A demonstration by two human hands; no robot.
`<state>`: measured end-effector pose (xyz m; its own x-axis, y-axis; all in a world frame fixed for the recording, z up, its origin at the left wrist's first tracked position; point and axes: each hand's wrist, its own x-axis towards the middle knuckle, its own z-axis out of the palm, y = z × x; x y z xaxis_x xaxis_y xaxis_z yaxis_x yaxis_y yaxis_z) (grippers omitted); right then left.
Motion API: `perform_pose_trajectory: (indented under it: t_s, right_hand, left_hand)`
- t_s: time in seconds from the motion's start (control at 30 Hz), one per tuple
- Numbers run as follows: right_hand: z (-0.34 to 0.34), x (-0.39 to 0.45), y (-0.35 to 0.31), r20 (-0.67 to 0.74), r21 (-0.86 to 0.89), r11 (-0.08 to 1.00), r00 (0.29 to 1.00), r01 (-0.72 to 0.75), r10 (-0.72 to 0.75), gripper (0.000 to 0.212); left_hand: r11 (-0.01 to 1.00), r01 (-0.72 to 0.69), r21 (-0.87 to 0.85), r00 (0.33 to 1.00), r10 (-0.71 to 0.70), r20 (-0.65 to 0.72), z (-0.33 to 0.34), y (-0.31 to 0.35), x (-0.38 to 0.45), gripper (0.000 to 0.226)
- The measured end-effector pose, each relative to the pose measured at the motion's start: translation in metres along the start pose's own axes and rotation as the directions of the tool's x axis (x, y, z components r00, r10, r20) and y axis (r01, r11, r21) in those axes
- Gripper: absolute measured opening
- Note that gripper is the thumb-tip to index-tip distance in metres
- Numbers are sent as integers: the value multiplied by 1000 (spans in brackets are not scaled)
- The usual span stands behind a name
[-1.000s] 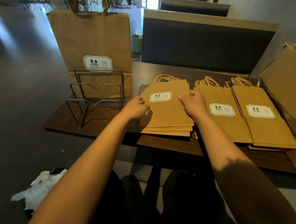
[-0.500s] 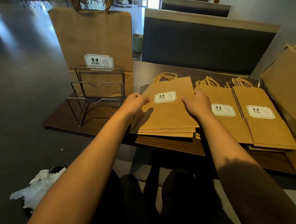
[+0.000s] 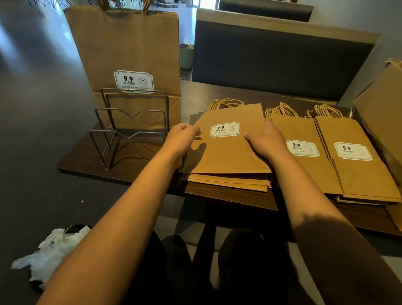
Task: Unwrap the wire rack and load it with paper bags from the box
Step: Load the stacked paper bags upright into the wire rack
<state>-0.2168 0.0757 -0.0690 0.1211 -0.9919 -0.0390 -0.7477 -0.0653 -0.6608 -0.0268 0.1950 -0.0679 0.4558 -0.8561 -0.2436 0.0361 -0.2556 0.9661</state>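
A bare wire rack (image 3: 131, 130) stands at the table's left end, with one large brown paper bag (image 3: 124, 50) upright in its rear slot. To its right lies a flat stack of smaller paper bags (image 3: 228, 153) with a 9.9 label. My left hand (image 3: 182, 137) grips the stack's left edge with curled fingers. My right hand (image 3: 265, 141) holds its right edge, thumb lying on the top bag. Two more flat stacks (image 3: 304, 162) (image 3: 357, 170) lie further right. The open cardboard box (image 3: 393, 111) sits at the far right.
The dark wooden table (image 3: 228, 198) has its front edge just beyond my knees. A padded booth seat (image 3: 281, 58) runs behind it, with a green cup (image 3: 186, 56) beside it. Crumpled white plastic wrap (image 3: 50, 258) lies on the floor at lower left.
Both hands have closed in on the sides of the left stack and slid a little farther along it. The top bags have shifted and turned slightly.
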Motion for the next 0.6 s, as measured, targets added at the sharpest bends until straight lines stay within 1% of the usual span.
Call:
perform_pose_trajectory:
  t_s: [0.1, 0.17, 0.23, 0.27, 0.3, 0.37, 0.4, 0.43, 0.47, 0.5, 0.57, 0.6]
  right_hand:
    - [-4, -1, 0, -39, 41, 999, 999, 11, -10, 59]
    - [-7, 0, 1, -44, 133, 991, 999, -5, 11, 54]
    - [-12, 0, 3, -16, 272, 961, 999, -44, 50, 40]
    - [-15, 0, 4, 5, 326, 943, 997, -69, 72, 32]
    - [-17, 1, 6, 28, 360, 929, 996, -92, 88, 28]
    - [-21, 1, 9, 66, 382, 916, 992, -124, 107, 29]
    - [-23, 0, 9, 84, 387, 912, 990, -139, 115, 34]
    - [-24, 0, 11, 102, 396, 905, 987, -157, 127, 40]
    - [-24, 0, 12, 116, 411, 894, 983, -175, 139, 45]
    - [-24, -1, 13, 130, 430, 884, 982, -182, 139, 45]
    - [-24, -5, 13, 157, 477, 856, 978, -198, 139, 40]
    - [-24, -7, 12, 167, 515, 832, 976, -208, 140, 42]
  left_hand:
    - [998, -17, -55, 999, 15, -46, 1, 1, 0, 16]
    - [992, -4, -128, 997, -5, -74, 1, 2, 1, 11]
    - [957, 65, -283, 995, -83, -54, 0, 7, 0, 6]
    - [935, 97, -341, 993, -113, -25, 0, 10, 0, 3]
    - [923, 126, -364, 991, -132, 8, 0, 13, -1, 4]
    - [927, 181, -328, 983, -160, 88, -1, 16, -2, 18]
    - [940, 193, -281, 979, -165, 123, -1, 17, -3, 22]
    - [955, 189, -231, 976, -157, 149, -1, 18, -5, 20]
    - [968, 167, -188, 976, -136, 168, -1, 19, -6, 17]
    - [977, 138, -165, 977, -107, 185, -1, 20, -8, 20]
    - [986, 67, -154, 979, -35, 203, 0, 23, -11, 32]
    - [989, 22, -148, 980, 8, 197, 0, 26, -12, 37]
